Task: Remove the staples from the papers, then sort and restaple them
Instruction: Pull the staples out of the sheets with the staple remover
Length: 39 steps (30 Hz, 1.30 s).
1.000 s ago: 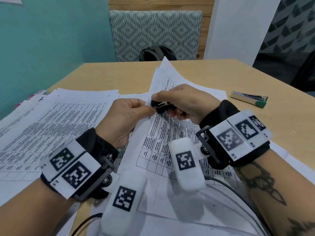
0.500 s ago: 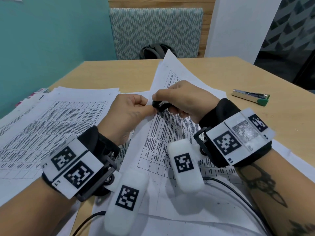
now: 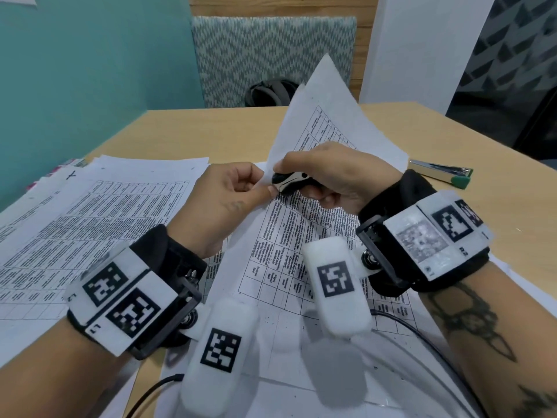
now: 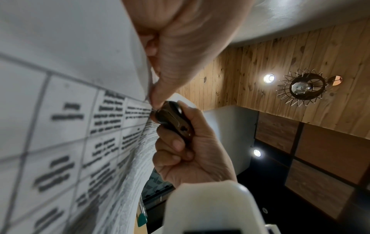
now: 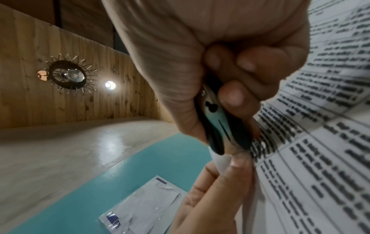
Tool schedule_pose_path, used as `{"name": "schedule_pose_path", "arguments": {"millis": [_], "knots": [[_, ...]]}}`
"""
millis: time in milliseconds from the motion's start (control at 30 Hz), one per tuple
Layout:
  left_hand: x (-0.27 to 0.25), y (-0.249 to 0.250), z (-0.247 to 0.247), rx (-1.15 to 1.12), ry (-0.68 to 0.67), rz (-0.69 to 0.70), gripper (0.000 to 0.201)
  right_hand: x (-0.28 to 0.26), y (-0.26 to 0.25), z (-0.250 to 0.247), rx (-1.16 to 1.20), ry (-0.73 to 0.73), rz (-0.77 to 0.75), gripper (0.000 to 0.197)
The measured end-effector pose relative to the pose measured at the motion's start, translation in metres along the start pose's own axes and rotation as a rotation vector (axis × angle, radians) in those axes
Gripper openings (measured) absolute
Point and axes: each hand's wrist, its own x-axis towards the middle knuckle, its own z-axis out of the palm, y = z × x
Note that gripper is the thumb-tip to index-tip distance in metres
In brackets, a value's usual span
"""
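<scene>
L hand (image 3: 224, 196) pinching papers (image 3: 304, 224) corner, R hand (image 3: 334, 176) gripping staple remover (image 3: 287, 181), staple itself hidden.

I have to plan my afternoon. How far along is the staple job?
Early. Loose sheets lie on the table's left, perhaps already unstapled. In hand: the left hand pinches a set's corner while the right hand works the remover there. The stapler lies idle; restapling remains.
</scene>
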Motion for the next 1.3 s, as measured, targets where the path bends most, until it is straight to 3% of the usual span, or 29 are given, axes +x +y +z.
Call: {"name": "schedule_pose_path", "arguments": {"millis": [67,200,267,333,467,633,800,900,967,1067,1300], "knots": [[-0.001,0.001,0.003,0.02,0.011,0.018,0.008,-0.002,-0.001,0.0,-0.084,0.033,-0.068,0.019],[0.0,-0.002,0.008,0.077,0.031,0.033,0.037,-0.004,-0.004,0.003,-0.229,0.118,-0.211,0.027],[0.002,-0.003,0.005,0.133,0.048,0.024,0.029,-0.005,-0.004,0.003,-0.244,0.107,-0.238,0.034],[0.004,-0.003,0.0,0.162,0.095,-0.019,0.009,-0.009,-0.006,0.002,-0.245,0.106,-0.265,0.025],[0.003,-0.004,-0.005,0.043,0.027,-0.074,0.009,-0.014,-0.009,-0.016,-0.125,0.12,-0.272,0.024],[0.005,-0.009,-0.005,-0.039,0.048,-0.128,0.016,-0.008,0.004,-0.053,-0.14,0.18,-0.144,0.025],[0.011,-0.015,-0.011,-0.079,0.104,-0.195,0.025,-0.02,0.035,-0.112,-0.281,0.369,0.05,0.026],[0.013,-0.016,-0.012,-0.073,0.105,-0.203,0.01,-0.034,0.055,-0.15,-0.539,0.503,0.213,0.03],[0.012,-0.013,-0.01,-0.081,0.109,-0.205,0.007,-0.044,0.063,-0.165,-0.714,0.479,0.313,0.035],[0.013,-0.009,-0.007,-0.073,0.13,-0.206,0.005,-0.053,0.064,-0.166,-0.856,0.325,0.426,0.041],[0.013,0.01,-0.003,-0.077,0.124,-0.219,0.02,-0.063,0.041,-0.159,-1.013,0.326,0.372,0.045]]}}
